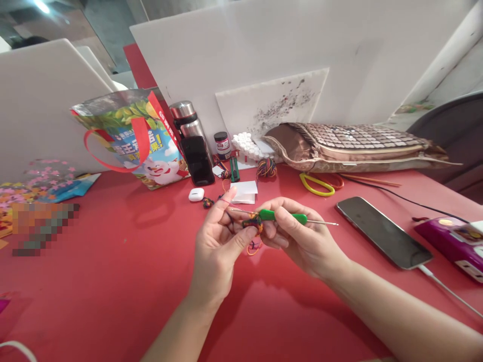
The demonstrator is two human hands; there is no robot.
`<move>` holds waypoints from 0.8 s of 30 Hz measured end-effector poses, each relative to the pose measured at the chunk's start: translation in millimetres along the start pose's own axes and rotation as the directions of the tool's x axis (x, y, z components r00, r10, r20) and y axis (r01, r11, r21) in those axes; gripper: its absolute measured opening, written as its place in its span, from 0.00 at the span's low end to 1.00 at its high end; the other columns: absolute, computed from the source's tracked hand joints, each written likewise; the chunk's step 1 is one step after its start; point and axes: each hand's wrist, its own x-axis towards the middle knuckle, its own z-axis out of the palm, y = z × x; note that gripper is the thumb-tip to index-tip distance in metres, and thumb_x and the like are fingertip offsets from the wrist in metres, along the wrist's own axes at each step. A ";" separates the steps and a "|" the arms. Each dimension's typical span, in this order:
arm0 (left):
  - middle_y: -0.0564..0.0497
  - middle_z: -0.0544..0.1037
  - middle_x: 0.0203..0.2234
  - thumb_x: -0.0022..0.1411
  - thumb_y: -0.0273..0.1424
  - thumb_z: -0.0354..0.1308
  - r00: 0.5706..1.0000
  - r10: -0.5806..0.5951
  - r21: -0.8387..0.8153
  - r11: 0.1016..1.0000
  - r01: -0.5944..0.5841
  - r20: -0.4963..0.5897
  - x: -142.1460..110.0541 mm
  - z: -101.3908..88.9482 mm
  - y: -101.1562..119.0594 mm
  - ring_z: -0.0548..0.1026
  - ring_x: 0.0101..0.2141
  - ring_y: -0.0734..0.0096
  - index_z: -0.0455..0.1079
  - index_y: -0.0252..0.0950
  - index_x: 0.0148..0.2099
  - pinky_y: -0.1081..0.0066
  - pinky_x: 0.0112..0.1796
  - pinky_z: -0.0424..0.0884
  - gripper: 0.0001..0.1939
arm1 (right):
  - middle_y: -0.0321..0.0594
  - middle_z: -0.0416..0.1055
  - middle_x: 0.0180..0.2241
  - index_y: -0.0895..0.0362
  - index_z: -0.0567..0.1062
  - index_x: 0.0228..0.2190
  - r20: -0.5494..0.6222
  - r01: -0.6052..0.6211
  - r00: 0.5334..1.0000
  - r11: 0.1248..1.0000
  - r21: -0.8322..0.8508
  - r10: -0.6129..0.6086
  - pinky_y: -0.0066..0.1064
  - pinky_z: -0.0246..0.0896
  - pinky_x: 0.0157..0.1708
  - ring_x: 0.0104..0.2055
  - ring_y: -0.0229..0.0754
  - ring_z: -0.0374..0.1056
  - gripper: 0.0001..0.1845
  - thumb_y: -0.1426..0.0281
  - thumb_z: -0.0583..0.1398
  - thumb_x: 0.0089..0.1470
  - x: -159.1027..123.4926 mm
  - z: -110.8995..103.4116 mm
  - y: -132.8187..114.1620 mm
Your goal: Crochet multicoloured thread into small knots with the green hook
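Note:
Over the red table, my left hand (221, 246) pinches a small piece of multicoloured crochet work (253, 223) between thumb and fingers, its index finger raised with yarn running over it. My right hand (302, 236) grips a crochet hook (267, 215) by its green handle. One metal end of the hook points left into the crochet work; the other sticks out to the right. A loose loop of orange and dark yarn (253, 248) hangs below the work. Behind my hands lies a ball of multicoloured yarn (266, 168).
A phone (383, 231) on a white cable lies at right, beside a purple device (451, 246). Yellow-handled scissors (319, 186), a white earbud case (196, 194), a standing black phone (198, 161), a steel flask (184, 120), a shopping bag (132, 136) and a brown cushion (350, 146) sit toward the back.

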 end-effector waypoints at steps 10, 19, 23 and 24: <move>0.56 0.77 0.30 0.54 0.27 0.77 0.996 -0.011 -0.124 0.992 0.021 0.084 -1.7 4.9 11.1 0.74 0.26 0.82 0.83 0.47 0.54 0.83 0.26 0.71 0.25 | 0.34 0.72 0.25 0.57 0.81 0.35 0.016 -0.050 0.999 0.997 0.054 0.049 0.33 0.57 0.28 0.22 0.32 0.52 0.14 0.58 0.69 0.61 -0.9 4.2 1.5; 0.56 0.75 0.30 0.53 0.29 0.78 0.998 -0.019 -0.088 0.996 0.024 0.056 -0.6 4.0 10.8 0.72 0.24 0.81 0.84 0.43 0.51 0.81 0.25 0.71 0.21 | 0.36 0.73 0.23 0.56 0.83 0.34 0.053 -0.089 0.995 0.993 0.073 0.086 0.30 0.51 0.25 0.21 0.32 0.52 0.13 0.59 0.72 0.57 -0.8 0.7 1.4; 0.55 0.75 0.30 0.55 0.28 0.76 0.998 0.025 -0.072 0.997 -0.020 0.064 -1.2 4.1 10.6 0.71 0.24 0.81 0.84 0.44 0.53 0.80 0.24 0.69 0.21 | 0.36 0.74 0.23 0.56 0.85 0.33 0.076 -0.089 0.994 0.991 0.095 0.082 0.30 0.51 0.24 0.21 0.31 0.54 0.11 0.61 0.73 0.56 -0.6 2.1 0.5; 0.55 0.75 0.30 0.56 0.28 0.75 0.997 0.040 -0.062 0.997 -0.036 0.063 -1.6 3.9 10.2 0.71 0.24 0.80 0.83 0.45 0.54 0.80 0.24 0.69 0.22 | 0.36 0.75 0.23 0.56 0.85 0.32 0.079 -0.084 0.994 0.992 0.090 0.077 0.30 0.51 0.24 0.21 0.32 0.55 0.11 0.61 0.73 0.56 -0.7 2.2 0.3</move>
